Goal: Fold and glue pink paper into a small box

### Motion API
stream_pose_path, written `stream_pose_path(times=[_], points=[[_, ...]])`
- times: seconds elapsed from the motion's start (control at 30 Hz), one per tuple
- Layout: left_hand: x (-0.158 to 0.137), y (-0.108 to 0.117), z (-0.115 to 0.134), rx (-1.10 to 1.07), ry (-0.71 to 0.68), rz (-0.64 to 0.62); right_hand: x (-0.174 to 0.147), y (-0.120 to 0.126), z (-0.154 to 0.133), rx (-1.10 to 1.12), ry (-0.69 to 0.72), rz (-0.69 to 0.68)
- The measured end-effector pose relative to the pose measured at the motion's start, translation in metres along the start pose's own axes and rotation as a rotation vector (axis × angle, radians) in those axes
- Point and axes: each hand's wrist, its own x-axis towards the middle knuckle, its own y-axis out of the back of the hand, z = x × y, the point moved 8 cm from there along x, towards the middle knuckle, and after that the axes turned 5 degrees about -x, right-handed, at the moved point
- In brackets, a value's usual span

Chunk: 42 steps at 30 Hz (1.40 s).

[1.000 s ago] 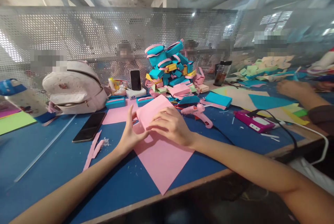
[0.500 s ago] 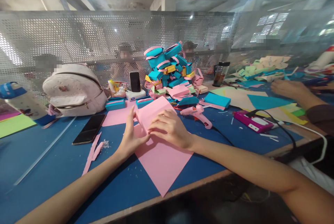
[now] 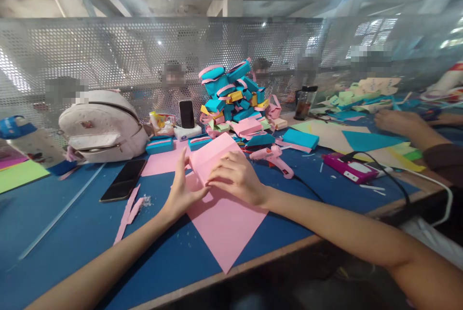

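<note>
A sheet of pink paper (image 3: 227, 237) lies at the table's front with one corner at the edge. Its upper part, or a second pink piece (image 3: 220, 148), is bent up between my hands; I cannot tell whether they are joined. My left hand (image 3: 182, 188) holds the left side of the raised paper, with its thumb reaching across the front. From the right, my right hand (image 3: 237, 179) grips the same paper with bent fingers, its fingertips close to the left thumb. A pink glue gun (image 3: 272, 158) rests just beyond my right hand.
Behind my hands rises a pile of blue, pink and yellow paper boxes (image 3: 235, 98). A black phone (image 3: 123, 181), a white backpack (image 3: 103, 129) and a bottle (image 3: 36, 143) stand or lie leftward. Rightward are a purple power strip (image 3: 350, 168), cables and a co-worker's hand (image 3: 401, 124).
Almost nothing differs. Both hands keep their hold on the pink paper, and the right fingers have shifted very slightly.
</note>
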Motion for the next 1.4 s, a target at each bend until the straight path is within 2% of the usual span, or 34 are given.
stream_pose_path(times=[0.67, 1.4], points=[[0.003, 0.002, -0.012, -0.126, 0.078, 0.003, 0.003, 0.011, 0.015, -0.008, -0.033, 0.042], [0.004, 0.003, -0.017, -0.245, 0.123, 0.031, 0.004, 0.015, 0.016, -0.042, -0.027, 0.065]])
